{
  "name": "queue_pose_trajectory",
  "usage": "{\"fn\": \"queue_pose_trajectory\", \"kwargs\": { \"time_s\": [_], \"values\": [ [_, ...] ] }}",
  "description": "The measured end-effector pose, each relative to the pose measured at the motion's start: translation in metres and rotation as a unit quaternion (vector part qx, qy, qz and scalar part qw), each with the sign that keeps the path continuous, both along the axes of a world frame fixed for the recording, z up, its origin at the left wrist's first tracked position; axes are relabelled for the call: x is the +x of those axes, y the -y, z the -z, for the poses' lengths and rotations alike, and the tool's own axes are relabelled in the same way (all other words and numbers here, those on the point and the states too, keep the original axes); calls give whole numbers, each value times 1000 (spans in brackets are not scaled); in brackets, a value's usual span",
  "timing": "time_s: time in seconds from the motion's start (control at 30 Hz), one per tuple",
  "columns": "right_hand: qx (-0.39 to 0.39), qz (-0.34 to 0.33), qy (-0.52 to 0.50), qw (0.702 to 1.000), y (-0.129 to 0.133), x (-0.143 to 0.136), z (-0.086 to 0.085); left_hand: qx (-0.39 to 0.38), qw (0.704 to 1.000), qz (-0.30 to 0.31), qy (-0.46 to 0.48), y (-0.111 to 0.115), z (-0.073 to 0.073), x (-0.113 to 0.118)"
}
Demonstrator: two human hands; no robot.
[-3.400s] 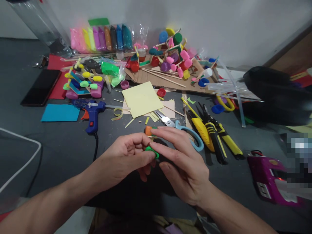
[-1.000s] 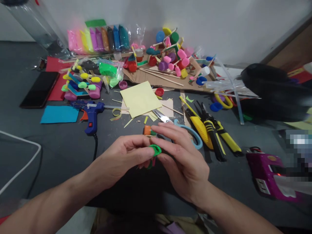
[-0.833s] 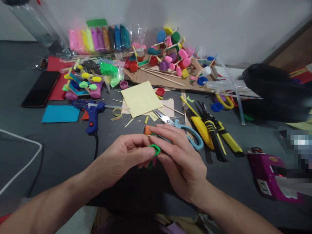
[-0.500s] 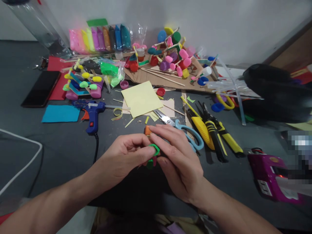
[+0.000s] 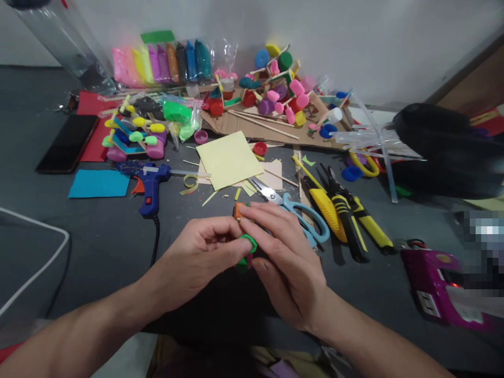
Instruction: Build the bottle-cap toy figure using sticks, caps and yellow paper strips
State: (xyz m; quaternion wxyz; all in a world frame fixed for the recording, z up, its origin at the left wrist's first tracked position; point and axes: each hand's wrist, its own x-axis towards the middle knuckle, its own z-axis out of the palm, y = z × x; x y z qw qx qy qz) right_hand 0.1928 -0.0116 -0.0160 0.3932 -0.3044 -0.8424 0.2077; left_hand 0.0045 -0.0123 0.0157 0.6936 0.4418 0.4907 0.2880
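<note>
Left hand [image 5: 205,249] grips green piece [image 5: 254,243]
Piece is small, bright, with a curved rim; it sits between thumb and fingers, rim projecting past the thumb tip, above the desk [image 5: 106,236]; right hand [image 5: 291,260] curves just beside it, hold unclear

Black phone [image 5: 67,144] beside red paper [image 5: 93,143], clear bottle [image 5: 73,52] near the wall [image 5: 346,42], white cable [image 5: 65,234], magenta device [image 5: 427,278] at right

a craft workspace: glue gun [image 5: 150,185], scissors [image 5: 271,193], pliers [image 5: 347,220], yellow paper [image 5: 229,160].
</note>
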Motion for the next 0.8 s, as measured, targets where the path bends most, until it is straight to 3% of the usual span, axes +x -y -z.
{"fn": "queue_pose_trajectory", "kwargs": {
  "time_s": [0.57, 0.8],
  "values": [
    [14, -9, 12, 1000, -1, 0, 0, 7, 1000, -11, -5, -1, 2, 0],
    [101, 20, 62, 993, -6, 5, -3, 1, 999, -28, 25, -1, 3, 0]
  ]
}}
